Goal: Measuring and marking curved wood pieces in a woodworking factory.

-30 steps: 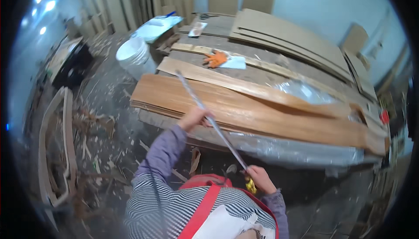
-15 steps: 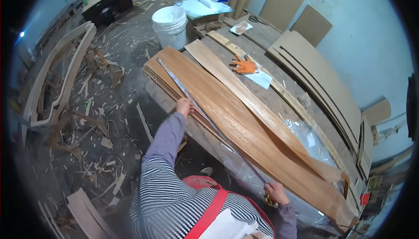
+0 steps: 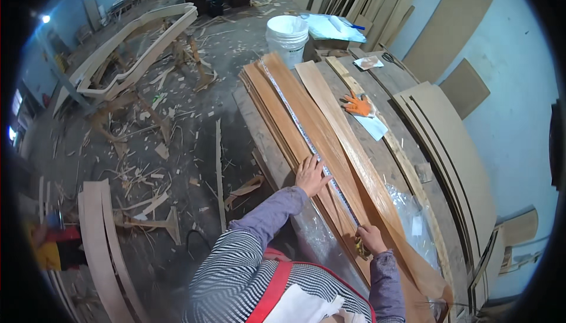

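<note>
A long stack of brown wood veneer sheets (image 3: 295, 124) lies lengthwise on the workbench. Down its length runs the extended silver blade of a tape measure (image 3: 361, 247), its far tip near the stack's far end. My right hand (image 3: 372, 239) is closed around the tape measure's case, low over the veneer. Farther along, my left hand (image 3: 312, 175) rests on the sheets with its fingers spread, fingertips against the blade. A separate, wavy veneer strip (image 3: 344, 140) lies to the right of the stack.
An orange glove (image 3: 357, 105) lies on the bench beside a long wooden batten (image 3: 407, 170). Clear plastic wrap (image 3: 407, 205) is near the strip. A white bucket (image 3: 287, 37) stands beyond the bench. Large boards (image 3: 451, 164) line the right. Wood scraps litter the floor around a curved wooden frame (image 3: 135, 58).
My left hand has shifted from the stack's left edge onto its top, and its fingers have opened out. My right hand has brought the tape measure inward over the veneer. The view has swung left.
</note>
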Motion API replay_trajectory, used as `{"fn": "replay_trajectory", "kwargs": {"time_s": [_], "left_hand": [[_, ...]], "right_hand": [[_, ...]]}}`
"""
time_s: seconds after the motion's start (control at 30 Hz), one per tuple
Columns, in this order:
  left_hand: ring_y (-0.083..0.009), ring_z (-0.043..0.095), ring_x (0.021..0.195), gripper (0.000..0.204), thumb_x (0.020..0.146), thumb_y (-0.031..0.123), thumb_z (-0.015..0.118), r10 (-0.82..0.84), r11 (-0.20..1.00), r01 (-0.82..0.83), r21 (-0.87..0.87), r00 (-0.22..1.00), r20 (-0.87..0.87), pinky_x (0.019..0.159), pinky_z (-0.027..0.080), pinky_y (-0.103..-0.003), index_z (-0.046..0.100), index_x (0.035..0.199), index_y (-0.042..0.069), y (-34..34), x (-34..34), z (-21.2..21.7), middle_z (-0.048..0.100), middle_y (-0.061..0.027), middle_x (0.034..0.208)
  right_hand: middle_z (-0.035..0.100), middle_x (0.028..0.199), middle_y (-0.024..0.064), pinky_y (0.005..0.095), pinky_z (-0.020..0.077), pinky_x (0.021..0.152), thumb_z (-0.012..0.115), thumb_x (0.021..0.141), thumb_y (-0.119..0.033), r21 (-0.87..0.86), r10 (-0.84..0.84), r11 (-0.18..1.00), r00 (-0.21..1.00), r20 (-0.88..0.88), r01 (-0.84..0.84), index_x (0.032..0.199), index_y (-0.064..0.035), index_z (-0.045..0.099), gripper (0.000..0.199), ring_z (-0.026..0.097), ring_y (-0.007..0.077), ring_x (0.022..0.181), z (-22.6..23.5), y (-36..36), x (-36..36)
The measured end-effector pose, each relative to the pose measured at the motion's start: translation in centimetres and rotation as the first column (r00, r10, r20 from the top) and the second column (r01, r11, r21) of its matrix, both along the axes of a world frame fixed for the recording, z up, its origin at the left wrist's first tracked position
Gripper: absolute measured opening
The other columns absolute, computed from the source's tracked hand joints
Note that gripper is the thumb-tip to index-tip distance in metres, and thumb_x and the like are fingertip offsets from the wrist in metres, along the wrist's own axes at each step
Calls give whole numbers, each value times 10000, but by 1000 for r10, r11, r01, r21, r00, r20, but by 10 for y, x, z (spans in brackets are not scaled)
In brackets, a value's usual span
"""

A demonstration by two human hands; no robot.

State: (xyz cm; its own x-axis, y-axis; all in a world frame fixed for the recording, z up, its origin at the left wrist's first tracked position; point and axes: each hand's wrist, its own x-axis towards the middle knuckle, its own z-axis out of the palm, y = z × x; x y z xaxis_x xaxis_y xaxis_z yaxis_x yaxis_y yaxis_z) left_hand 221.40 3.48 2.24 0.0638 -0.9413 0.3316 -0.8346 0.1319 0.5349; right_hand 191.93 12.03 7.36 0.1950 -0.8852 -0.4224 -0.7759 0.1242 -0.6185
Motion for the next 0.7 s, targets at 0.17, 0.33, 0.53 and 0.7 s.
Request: {"fn": "replay_trajectory", "kwargs": {"time_s": [0.17, 0.33, 0.53, 0.7], "left_hand": [[-355, 339, 1292, 616, 813, 428, 642, 46, 998, -48, 33, 997, 60, 1072, 263, -482, 480, 1268, 47, -4, -12, -12, 399, -201, 1367], [-326, 341, 1297, 600, 813, 427, 645, 91, 995, -92, 44, 995, 34, 1066, 282, -472, 497, 1248, 40, -16, -15, -14, 396, -188, 1372], [-313, 359, 1280, 578, 814, 425, 645, 146, 985, -150, 88, 988, 47, 1058, 306, -455, 514, 1226, 41, -26, -12, -10, 431, -158, 1341], [-307, 364, 1273, 567, 813, 429, 644, 85, 983, -98, 158, 992, 89, 1051, 318, -450, 525, 1215, 47, -32, -7, -15, 451, -138, 1323]], "right_hand": [[656, 701, 131, 342, 490, 660, 524, 835, -216, 8, 63, 998, 998, 24, -63, 737, 13, 670, 289, 636, 221, 680, -27, -14, -21], [657, 703, 129, 344, 487, 650, 533, 820, -201, 48, 35, 998, 994, 100, -40, 723, 11, 670, 270, 629, 224, 665, -28, -17, -12], [664, 777, 185, 390, 495, 712, 527, 804, -261, 21, 59, 998, 997, 41, -60, 748, -24, 697, 297, 651, 306, 760, -21, -24, -2], [651, 748, 163, 352, 488, 678, 536, 802, -221, -68, 96, 993, 995, 36, -93, 751, 0, 676, 266, 635, 257, 718, -25, -25, 1]]}}
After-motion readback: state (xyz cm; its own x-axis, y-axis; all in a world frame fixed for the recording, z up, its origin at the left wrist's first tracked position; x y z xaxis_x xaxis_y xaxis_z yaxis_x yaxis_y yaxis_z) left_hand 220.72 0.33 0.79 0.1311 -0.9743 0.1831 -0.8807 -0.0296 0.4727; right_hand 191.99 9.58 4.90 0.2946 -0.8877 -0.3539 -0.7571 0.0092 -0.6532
